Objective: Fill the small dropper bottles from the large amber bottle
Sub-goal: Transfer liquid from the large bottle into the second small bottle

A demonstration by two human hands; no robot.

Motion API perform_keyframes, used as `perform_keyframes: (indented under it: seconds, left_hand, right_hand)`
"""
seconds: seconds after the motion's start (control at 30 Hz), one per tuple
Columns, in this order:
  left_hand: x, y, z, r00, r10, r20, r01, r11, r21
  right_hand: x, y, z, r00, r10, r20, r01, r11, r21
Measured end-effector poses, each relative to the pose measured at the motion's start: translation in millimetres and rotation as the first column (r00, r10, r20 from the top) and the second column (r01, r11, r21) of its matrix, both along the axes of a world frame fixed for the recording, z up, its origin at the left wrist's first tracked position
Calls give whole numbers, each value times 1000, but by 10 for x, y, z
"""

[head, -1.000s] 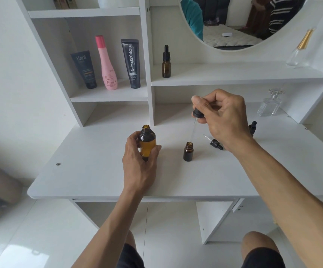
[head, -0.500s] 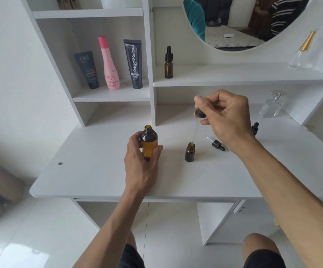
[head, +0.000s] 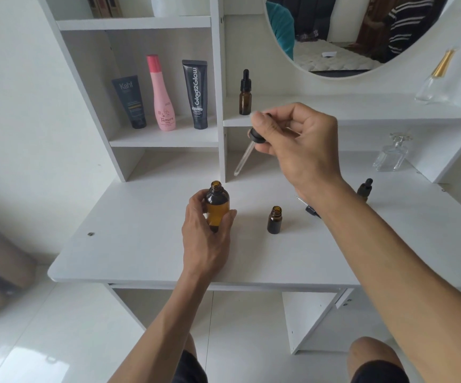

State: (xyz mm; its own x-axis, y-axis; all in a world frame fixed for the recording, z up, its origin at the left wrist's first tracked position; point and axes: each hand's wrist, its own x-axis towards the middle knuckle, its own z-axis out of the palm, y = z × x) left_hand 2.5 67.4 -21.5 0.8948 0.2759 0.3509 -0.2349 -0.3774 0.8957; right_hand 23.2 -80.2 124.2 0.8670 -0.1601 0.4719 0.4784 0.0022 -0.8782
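Large amber bottle (head: pixel 217 206) stood uncapped and upright on the white desk (head: pixel 140 244), left of centre. Left hand (head: pixel 205 236) gripped it from the near side, fingers on its left flank, thumb on its right.

Right hand (head: pixel 298 150) was held above the desk, up and to the right of that bottle, pinching the black bulb of a dropper (head: pixel 247 149) between thumb and fingers. The glass pipette slanted down and left; its tip hung in the air above the large bottle's mouth, apart from it.

One small dropper bottle (head: pixel 274 219) stood open on the desk, right of the large bottle. A loose dropper cap (head: pixel 310 209) lay just beyond it, partly hidden by the right forearm. Capped small bottle (head: pixel 364 188) stood farther right. Another capped dropper bottle (head: pixel 245 93) stood on the shelf behind.
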Motion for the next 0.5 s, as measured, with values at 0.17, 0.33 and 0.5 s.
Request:
perform_keyframes:
  seconds: [0.17, 0.33, 0.5]
  left_hand:
    - [5, 6, -10, 1000, -6, 1, 6, 1000, -6]
    - [9, 5, -21, 1000, -6, 3, 6, 1000, 2]
    - [1, -2, -24, 1000, -11, 22, 11, 1000, -9]
  right_hand:
    - [17, 201, 87, 998, 54, 16, -54, 999, 5]
    - [32, 259, 104, 998, 64, 3, -64, 998, -29]
    - [55, 284, 80, 998, 55, -14, -56, 994, -97]
